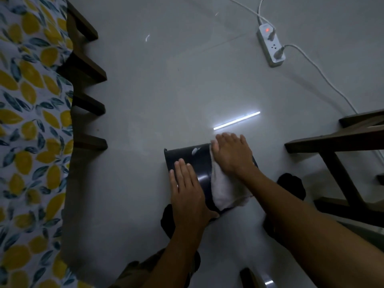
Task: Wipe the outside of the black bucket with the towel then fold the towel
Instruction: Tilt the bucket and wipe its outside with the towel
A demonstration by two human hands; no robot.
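Observation:
The black bucket (197, 163) lies on its side on the grey floor, near the lower middle of the head view. My left hand (187, 190) rests flat on its left part, fingers together and stretched forward, steadying it. A white towel (224, 188) is draped over the bucket's right part. My right hand (232, 154) presses flat on top of the towel, fingers spread toward the bucket's far edge. Part of the bucket's right end is hidden under the towel and my right arm.
A sofa with lemon-print cushions (31, 121) and dark wooden legs (89, 142) runs along the left. A dark wooden frame (336, 159) stands at the right. A power strip (270, 46) with white cables lies far right. My dark socks (291, 183) flank the bucket.

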